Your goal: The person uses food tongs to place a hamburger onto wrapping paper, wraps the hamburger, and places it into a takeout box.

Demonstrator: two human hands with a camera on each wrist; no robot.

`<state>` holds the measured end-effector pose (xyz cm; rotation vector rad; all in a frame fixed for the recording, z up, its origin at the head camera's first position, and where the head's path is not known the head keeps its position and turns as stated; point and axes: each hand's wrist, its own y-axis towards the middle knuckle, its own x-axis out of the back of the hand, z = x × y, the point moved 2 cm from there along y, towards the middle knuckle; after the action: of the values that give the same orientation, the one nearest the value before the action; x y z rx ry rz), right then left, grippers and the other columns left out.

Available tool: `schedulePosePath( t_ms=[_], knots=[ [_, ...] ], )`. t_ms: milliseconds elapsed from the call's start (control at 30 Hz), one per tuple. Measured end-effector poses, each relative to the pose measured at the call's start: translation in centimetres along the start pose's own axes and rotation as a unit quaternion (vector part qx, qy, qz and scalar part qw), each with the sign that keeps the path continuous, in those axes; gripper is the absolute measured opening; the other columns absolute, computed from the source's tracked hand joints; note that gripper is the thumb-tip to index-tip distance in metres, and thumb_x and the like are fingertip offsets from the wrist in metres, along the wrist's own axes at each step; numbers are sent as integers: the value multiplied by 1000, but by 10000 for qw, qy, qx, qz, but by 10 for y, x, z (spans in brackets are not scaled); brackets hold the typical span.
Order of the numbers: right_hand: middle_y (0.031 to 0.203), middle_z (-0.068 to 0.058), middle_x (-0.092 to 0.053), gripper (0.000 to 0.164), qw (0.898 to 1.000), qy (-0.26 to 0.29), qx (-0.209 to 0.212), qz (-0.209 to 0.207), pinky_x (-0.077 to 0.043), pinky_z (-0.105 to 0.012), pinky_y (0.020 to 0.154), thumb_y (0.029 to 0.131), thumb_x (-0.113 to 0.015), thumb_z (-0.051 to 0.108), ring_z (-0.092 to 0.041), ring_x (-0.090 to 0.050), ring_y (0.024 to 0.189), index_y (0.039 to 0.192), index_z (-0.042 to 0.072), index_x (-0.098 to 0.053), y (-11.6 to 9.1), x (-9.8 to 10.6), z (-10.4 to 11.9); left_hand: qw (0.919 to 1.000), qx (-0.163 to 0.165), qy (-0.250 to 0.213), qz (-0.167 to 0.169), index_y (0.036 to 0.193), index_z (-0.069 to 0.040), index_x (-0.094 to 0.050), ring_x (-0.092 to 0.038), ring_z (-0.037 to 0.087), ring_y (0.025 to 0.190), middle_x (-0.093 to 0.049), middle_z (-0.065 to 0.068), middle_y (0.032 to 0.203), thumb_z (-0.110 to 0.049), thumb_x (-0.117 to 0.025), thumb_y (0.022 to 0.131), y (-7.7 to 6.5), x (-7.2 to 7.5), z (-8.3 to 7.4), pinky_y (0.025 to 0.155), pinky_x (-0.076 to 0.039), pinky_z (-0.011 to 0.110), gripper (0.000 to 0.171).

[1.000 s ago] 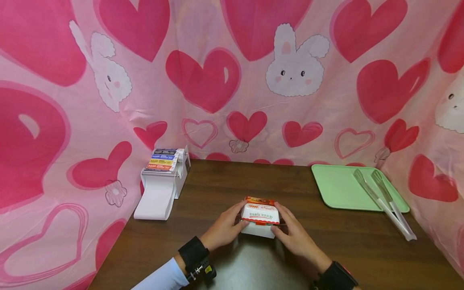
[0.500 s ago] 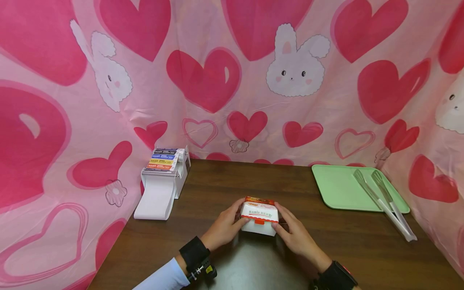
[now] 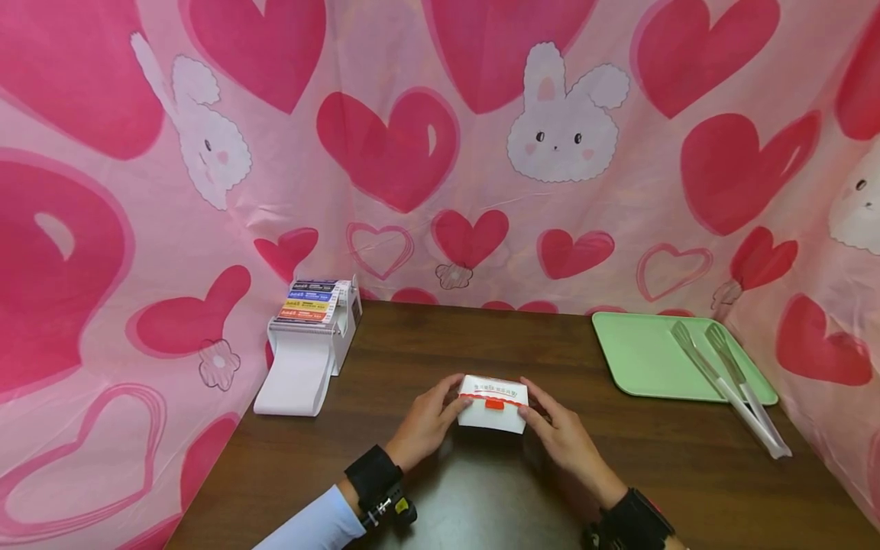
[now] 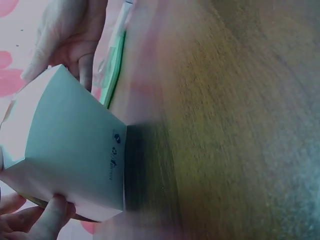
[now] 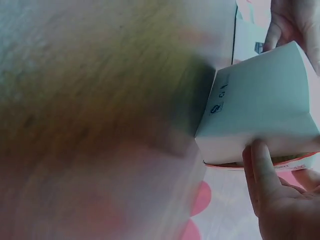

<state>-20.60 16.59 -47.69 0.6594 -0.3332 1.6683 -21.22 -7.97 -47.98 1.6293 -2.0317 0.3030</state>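
Box [image 3: 490,416], one, held by left hand [image 3: 422,426] and right hand [image 3: 564,435], one tray [image 3: 642,359]

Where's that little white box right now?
In the head view, the white box is below centre and slightly right, gripped between the left hand and the right hand, with the green tray farther right.
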Motion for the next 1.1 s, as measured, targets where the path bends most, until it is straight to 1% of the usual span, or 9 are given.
schedulePosePath(
  t_ms=[133,300,367,433,567,700,833,933,1100],
  knots=[
    [126,-10,-65,65,9997,-144,-170,92,-53,-37,89,96,-70,32,-22,-63,107,152,10,-45,4,-3,4,10000,-40,-15,-61,144,-12,-49,-62,23,115,-61,8,135,-43,-61,99,2,-1,-2,97,-53,45,57],
    [120,-10,-67,72,9972,-708,-187,-161,-53,-37,78,91,-74,44,-22,-64,96,146,6,-47,7,-9,16,9998,-108,120,-136,141,-11,-50,-63,22,112,-59,7,132,-41,-64,98,2,-3,-6,93,-55,40,54],
    [118,-11,-68,70,9949,-946,-179,-304,-52,-38,75,92,-73,44,-24,-64,93,144,6,-48,7,-10,19,9995,-191,186,-171,144,-13,-47,-63,21,111,-58,8,133,-42,-63,98,1,-4,-5,93,-55,40,57],
    [117,-12,-69,68,9927,-1132,-137,-401,-51,-40,74,92,-73,44,-25,-64,92,144,6,-49,7,-11,21,9990,-281,278,-190,149,-18,-45,-62,20,110,-58,7,132,-43,-62,99,1,-6,-4,93,-54,41,59],
    [118,-13,-69,67,9894,-1372,-87,-478,-51,-42,73,93,-71,45,-26,-65,92,144,7,-48,7,-13,22,9972,-475,502,-267,150,-25,-45,-58,18,103,-57,6,123,-42,-61,99,2,-7,-3,86,-52,36,56],
    [116,-14,-69,67,9887,-1405,-82,-518,-50,-39,70,93,-73,41,-26,-65,88,144,6,-48,8,-14,25,9963,-576,546,-317,145,-23,-49,-57,17,99,-56,5,117,-39,-61,99,2,-7,-3,81,-50,31,49],
    [116,-15,-70,68,9888,-1387,-122,-539,-50,-37,68,91,-75,38,-26,-65,88,144,5,-48,8,-15,27,9970,-545,480,-256,144,-22,-49,-57,16,98,-54,5,115,-38,-61,99,2,-7,-2,79,-49,29,49],
    [118,-16,-69,69,9892,-1359,-168,-526,-52,-38,69,90,-76,38,-27,-66,90,144,4,-47,7,-16,29,9978,-532,357,-141,144,-20,-49,-58,18,98,-53,6,115,-37,-67,96,1,-6,-2,81,-52,29,55],
    [120,-16,-69,71,9895,-1332,-266,-495,-54,-40,72,90,-76,41,-28,-66,91,144,5,-48,7,-16,30,9995,-262,103,126,146,-21,-45,-61,18,100,-51,5,117,-42,-82,82,-1,-4,-2,83,-57,28,77]
  ],
)
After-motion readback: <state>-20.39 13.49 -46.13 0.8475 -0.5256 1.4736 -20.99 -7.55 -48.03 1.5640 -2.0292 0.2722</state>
